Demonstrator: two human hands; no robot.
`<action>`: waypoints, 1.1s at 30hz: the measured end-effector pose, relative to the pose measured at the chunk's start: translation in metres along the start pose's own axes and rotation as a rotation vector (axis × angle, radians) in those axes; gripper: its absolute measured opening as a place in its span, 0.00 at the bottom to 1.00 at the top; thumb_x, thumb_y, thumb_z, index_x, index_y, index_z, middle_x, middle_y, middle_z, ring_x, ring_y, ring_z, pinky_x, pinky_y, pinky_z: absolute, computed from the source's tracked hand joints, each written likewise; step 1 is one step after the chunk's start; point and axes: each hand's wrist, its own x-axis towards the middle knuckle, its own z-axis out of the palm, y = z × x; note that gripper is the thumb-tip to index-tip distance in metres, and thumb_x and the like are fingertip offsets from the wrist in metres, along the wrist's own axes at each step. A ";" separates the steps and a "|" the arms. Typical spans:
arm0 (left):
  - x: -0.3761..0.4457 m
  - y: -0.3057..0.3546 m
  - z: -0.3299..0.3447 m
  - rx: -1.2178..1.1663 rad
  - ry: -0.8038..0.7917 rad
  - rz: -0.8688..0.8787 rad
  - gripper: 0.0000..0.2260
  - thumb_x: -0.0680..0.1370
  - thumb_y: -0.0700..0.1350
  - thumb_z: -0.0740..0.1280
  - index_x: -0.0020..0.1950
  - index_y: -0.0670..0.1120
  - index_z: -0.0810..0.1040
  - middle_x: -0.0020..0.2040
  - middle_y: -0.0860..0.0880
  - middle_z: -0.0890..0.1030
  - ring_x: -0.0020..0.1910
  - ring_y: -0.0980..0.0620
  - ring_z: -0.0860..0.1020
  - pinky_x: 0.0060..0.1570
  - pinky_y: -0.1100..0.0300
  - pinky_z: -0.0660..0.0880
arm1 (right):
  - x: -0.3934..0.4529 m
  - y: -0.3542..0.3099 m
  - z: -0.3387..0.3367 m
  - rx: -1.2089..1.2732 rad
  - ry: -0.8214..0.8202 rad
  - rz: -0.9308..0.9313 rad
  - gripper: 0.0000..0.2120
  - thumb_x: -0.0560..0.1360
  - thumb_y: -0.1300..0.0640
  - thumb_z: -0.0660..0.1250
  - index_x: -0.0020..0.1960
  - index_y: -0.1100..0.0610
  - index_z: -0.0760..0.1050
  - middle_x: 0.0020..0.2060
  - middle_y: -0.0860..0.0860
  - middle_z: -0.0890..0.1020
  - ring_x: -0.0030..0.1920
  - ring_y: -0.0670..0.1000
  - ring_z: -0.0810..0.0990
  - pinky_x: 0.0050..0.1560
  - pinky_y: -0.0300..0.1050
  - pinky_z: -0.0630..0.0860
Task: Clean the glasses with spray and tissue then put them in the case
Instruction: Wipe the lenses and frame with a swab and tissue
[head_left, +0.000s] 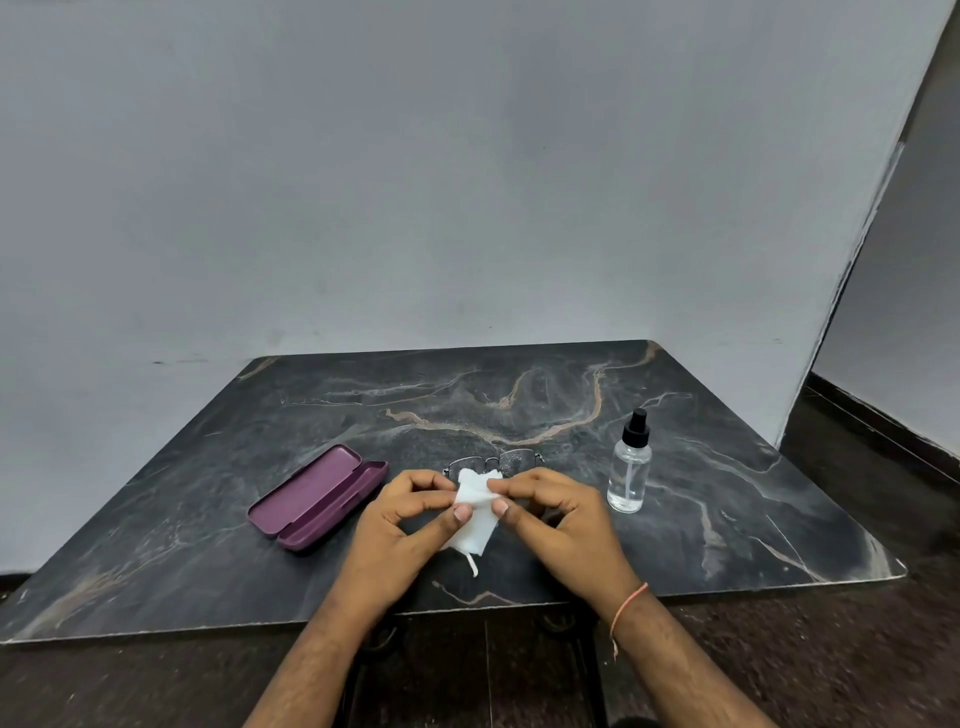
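Observation:
A white tissue (475, 525) hangs between my two hands above the dark marble table (519, 405). My left hand (400, 525) pinches its left edge and my right hand (556, 514) pinches its right edge, thumbs close together. Just behind the tissue lie the glasses (501, 461) on the table, lenses facing me, their lower part hidden by the tissue and my fingers. The purple glasses case (317, 496) lies open to the left of my left hand. A clear spray bottle (629, 470) with a black nozzle stands upright to the right of my right hand.
A grey wall rises right behind the table's far edge. A dark floor (883, 467) lies off the table's right side. A thin orange thread circles my right wrist (626, 605).

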 end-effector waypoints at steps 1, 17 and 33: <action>0.000 0.002 0.000 0.004 0.010 0.006 0.10 0.74 0.50 0.78 0.53 0.51 0.93 0.57 0.55 0.84 0.62 0.51 0.83 0.70 0.51 0.78 | 0.000 0.000 0.000 0.019 0.002 0.002 0.12 0.78 0.61 0.78 0.59 0.48 0.90 0.50 0.45 0.88 0.48 0.49 0.87 0.50 0.43 0.81; 0.001 0.003 0.004 0.089 -0.026 0.138 0.10 0.73 0.57 0.81 0.50 0.54 0.93 0.70 0.55 0.78 0.74 0.50 0.73 0.76 0.53 0.70 | -0.004 -0.013 0.005 -0.242 -0.101 -0.225 0.31 0.74 0.49 0.81 0.75 0.43 0.76 0.65 0.38 0.83 0.68 0.48 0.80 0.63 0.34 0.74; 0.010 0.000 0.000 0.208 0.147 0.174 0.17 0.79 0.73 0.64 0.54 0.68 0.89 0.71 0.56 0.76 0.71 0.55 0.72 0.74 0.59 0.66 | 0.000 0.002 0.005 0.018 -0.040 0.046 0.12 0.77 0.48 0.77 0.60 0.41 0.86 0.48 0.44 0.90 0.44 0.43 0.87 0.46 0.41 0.82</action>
